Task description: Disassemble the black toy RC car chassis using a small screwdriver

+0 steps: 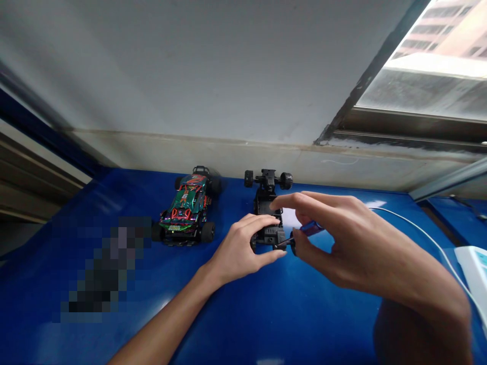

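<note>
Beside a green toy car (185, 202), left hand (239, 244) holds chassis (263, 206), right hand (342, 238) grips screwdriver (312, 228).

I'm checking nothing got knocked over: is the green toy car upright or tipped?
Upright: the green toy car shows its patterned top facing up, with its black wheels down on the blue table.

2 hands (243, 243) (342, 238), 1 toy car (186, 197), 1 chassis (263, 205), probably 1 screwdriver (312, 228).

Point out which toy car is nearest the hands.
The black car, on the right; the shiny green car sits apart, on the left.
</note>
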